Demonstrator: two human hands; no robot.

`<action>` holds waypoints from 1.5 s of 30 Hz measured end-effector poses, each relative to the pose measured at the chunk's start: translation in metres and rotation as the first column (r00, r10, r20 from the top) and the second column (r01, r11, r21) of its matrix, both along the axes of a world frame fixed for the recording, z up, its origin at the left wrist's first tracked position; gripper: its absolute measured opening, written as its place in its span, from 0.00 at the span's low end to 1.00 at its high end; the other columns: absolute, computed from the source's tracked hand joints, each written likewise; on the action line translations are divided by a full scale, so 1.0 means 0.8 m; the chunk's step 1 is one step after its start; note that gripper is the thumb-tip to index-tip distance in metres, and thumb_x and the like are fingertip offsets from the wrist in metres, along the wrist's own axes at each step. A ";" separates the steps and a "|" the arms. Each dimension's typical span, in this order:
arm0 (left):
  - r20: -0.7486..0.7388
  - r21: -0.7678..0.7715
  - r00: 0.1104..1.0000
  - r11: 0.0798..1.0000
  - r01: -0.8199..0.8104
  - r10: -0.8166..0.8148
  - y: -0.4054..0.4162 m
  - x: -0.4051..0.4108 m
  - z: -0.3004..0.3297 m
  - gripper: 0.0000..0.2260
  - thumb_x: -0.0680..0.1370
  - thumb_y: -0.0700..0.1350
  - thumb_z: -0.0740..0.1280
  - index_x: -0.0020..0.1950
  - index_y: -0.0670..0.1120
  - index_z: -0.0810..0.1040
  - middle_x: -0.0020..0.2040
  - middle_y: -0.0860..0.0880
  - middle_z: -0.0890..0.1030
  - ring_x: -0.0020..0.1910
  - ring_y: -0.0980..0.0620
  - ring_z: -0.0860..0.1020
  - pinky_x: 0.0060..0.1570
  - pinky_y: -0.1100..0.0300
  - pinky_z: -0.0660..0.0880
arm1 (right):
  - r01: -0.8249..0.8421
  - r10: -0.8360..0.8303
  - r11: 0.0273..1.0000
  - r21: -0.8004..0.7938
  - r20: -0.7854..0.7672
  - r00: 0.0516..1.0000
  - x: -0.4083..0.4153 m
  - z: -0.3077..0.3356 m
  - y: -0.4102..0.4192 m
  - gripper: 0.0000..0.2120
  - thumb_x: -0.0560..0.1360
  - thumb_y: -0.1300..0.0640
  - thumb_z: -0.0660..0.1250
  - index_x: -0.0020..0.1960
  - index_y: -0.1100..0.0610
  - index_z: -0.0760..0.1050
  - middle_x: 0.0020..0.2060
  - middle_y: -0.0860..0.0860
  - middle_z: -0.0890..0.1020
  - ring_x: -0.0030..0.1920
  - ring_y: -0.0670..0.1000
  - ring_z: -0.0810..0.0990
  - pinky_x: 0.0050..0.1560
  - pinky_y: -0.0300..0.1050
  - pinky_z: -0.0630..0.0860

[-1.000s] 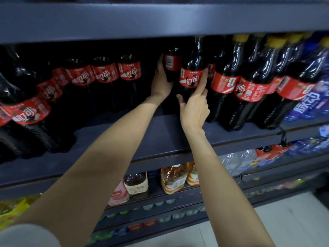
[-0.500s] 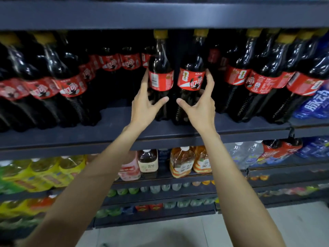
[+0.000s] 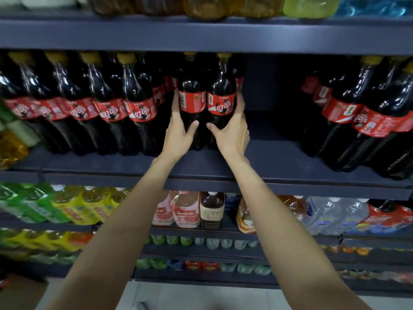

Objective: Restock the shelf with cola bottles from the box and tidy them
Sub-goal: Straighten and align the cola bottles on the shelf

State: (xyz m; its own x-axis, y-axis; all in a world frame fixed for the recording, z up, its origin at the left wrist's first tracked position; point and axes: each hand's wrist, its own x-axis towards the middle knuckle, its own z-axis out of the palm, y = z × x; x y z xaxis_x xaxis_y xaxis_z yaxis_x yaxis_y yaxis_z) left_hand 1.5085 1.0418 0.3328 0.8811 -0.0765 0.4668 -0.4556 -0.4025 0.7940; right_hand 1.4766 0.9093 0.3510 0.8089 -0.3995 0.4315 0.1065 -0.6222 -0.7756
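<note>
Two upright cola bottles with red labels and yellow caps stand side by side on the dark shelf (image 3: 268,159). My left hand (image 3: 181,133) grips the left cola bottle (image 3: 192,101), fingers along its left side and thumb across its front. In the same way my right hand (image 3: 232,133) grips the right cola bottle (image 3: 221,101) from its right side. The pair stands right next to a row of cola bottles (image 3: 107,108) on the left. A bare gap separates them from another cola group (image 3: 357,117) on the right.
The shelf above carries amber and green drinks (image 3: 310,5). Lower shelves hold green and yellow bottles (image 3: 67,204), pink and brown drinks (image 3: 190,209) and water bottles (image 3: 335,213). Pale floor (image 3: 201,296) shows at the bottom, with a brown cardboard corner (image 3: 17,294) at lower left.
Both hands have shifted the two bottles left, away from the right group and up against the left row. The view has pulled back and up.
</note>
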 end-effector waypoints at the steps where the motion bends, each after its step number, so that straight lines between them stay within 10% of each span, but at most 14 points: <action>1: 0.011 0.002 1.000 1.000 -0.010 0.010 0.000 0.000 0.001 0.37 0.78 0.43 0.66 0.78 0.52 0.44 0.77 0.46 0.55 0.75 0.49 0.58 0.72 0.48 0.61 | 0.010 -0.010 1.000 -0.003 0.004 1.000 0.002 -0.001 0.000 0.46 0.68 0.51 0.76 0.76 0.48 0.51 0.61 0.56 0.75 0.55 0.58 0.79 0.52 0.53 0.75; 8: 0.156 0.053 0.897 0.903 -0.426 0.414 -0.034 -0.005 0.031 0.47 0.63 0.60 0.76 0.73 0.39 0.61 0.68 0.39 0.66 0.68 0.42 0.65 0.63 0.58 0.63 | -0.018 0.019 0.997 -0.073 0.011 1.000 0.016 -0.004 -0.009 0.47 0.67 0.48 0.75 0.76 0.48 0.50 0.63 0.57 0.75 0.53 0.61 0.80 0.49 0.53 0.76; 14: 0.161 -0.071 0.984 0.996 -0.061 0.072 0.007 0.008 0.026 0.44 0.69 0.49 0.75 0.77 0.48 0.52 0.73 0.46 0.64 0.70 0.50 0.68 0.69 0.56 0.67 | -0.127 0.127 0.989 -0.075 0.006 0.992 0.016 -0.013 -0.033 0.50 0.65 0.49 0.77 0.76 0.46 0.48 0.65 0.56 0.75 0.58 0.58 0.78 0.53 0.51 0.75; 17: 0.233 0.059 0.963 0.987 -0.152 0.135 0.012 0.003 0.036 0.38 0.72 0.45 0.71 0.77 0.44 0.54 0.73 0.41 0.59 0.72 0.47 0.62 0.64 0.76 0.58 | -0.113 0.114 0.990 -0.086 0.012 0.993 0.012 -0.016 -0.034 0.50 0.65 0.48 0.77 0.76 0.46 0.48 0.66 0.55 0.73 0.58 0.57 0.78 0.53 0.51 0.75; 23: 0.242 0.267 0.882 0.846 -0.462 0.405 -0.024 -0.017 0.014 0.48 0.67 0.55 0.77 0.77 0.43 0.52 0.68 0.38 0.63 0.66 0.41 0.66 0.58 0.51 0.74 | -0.096 0.100 0.991 -0.094 0.036 0.994 0.017 -0.021 -0.022 0.46 0.69 0.55 0.74 0.76 0.49 0.48 0.62 0.58 0.74 0.57 0.60 0.78 0.52 0.54 0.76; 45: 0.282 0.194 0.772 0.754 -0.627 0.569 -0.036 0.020 -0.033 0.36 0.73 0.39 0.69 0.77 0.42 0.54 0.70 0.40 0.66 0.64 0.42 0.69 0.39 0.53 0.80 | 0.095 -0.065 0.972 -0.213 0.140 0.988 0.057 -0.029 0.028 0.47 0.64 0.48 0.77 0.76 0.52 0.56 0.51 0.57 0.77 0.47 0.58 0.80 0.39 0.52 0.77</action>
